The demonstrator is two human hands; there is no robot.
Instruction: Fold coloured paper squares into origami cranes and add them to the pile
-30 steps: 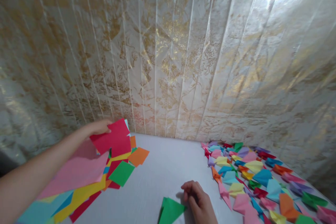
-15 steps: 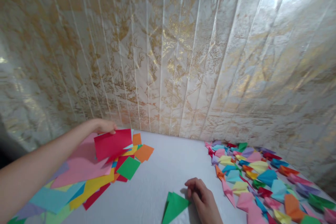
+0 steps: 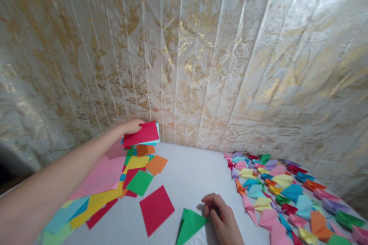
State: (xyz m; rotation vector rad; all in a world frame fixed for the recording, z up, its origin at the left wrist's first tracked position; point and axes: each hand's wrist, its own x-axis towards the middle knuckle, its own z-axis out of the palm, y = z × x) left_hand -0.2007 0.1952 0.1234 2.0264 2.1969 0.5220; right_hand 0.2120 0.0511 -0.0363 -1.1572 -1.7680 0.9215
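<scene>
My left hand (image 3: 134,126) grips red paper (image 3: 143,134), with light blue sheets showing beneath it, above the far end of the paper pile. A red square (image 3: 157,209) lies flat on the white table, left of a folded green paper (image 3: 191,225). Beside the green piece's right corner rests my right hand (image 3: 220,214), its fingers curled and the side of the hand on the table. Whether anything is within those curled fingers is hidden.
Loose coloured sheets, with a large pink one (image 3: 103,172) and a green square (image 3: 140,182), spread over the left of the white table (image 3: 192,172). Many folded paper shapes (image 3: 293,193) cover the right side. A gold-patterned silvery curtain (image 3: 186,65) hangs behind.
My left hand has moved right and away with the held paper. A red square now lies separately near the table's middle. My right hand and the green piece have hardly moved.
</scene>
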